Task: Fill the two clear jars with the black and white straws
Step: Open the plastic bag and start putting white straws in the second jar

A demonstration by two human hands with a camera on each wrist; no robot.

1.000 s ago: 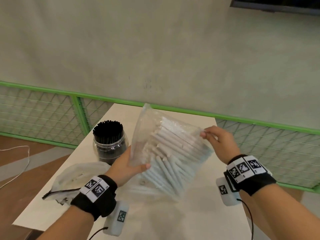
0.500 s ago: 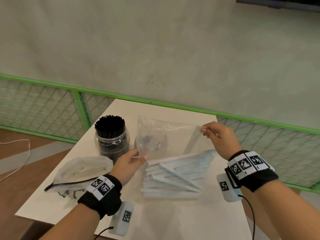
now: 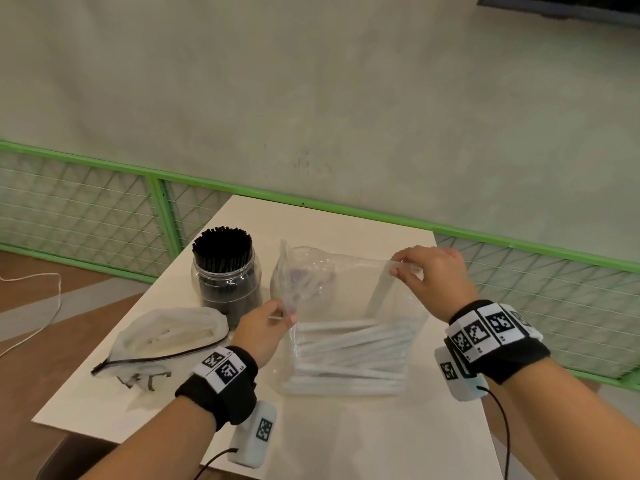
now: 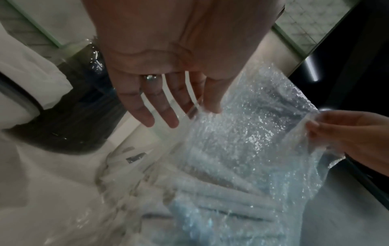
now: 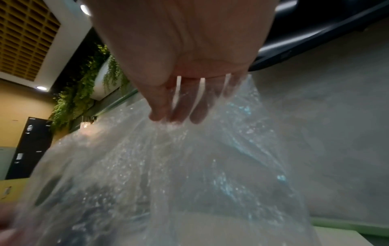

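A clear plastic bag (image 3: 346, 299) of white straws (image 3: 349, 355) stands on the white table (image 3: 346, 434), the straws lying flat in its bottom. My left hand (image 3: 284, 317) pinches the bag's left edge, thumb and forefinger on the film (image 4: 206, 106). My right hand (image 3: 401, 268) pinches the upper right corner and holds it up; its fingertips (image 5: 174, 114) press the film. A clear jar (image 3: 225, 271) packed with upright black straws (image 3: 221, 247) stands left of the bag. A second clear jar (image 3: 301, 268) shows faintly through the bag, behind it.
An empty zip bag (image 3: 166, 337) with a black zipper lies crumpled on the table's left side. A green mesh railing (image 3: 104, 216) runs behind the table. The table's near edge is under my forearms.
The bag was held up tilted, with the straws slanting inside. It has come down onto the table, the straws have settled flat, and both hands have moved apart along its top.
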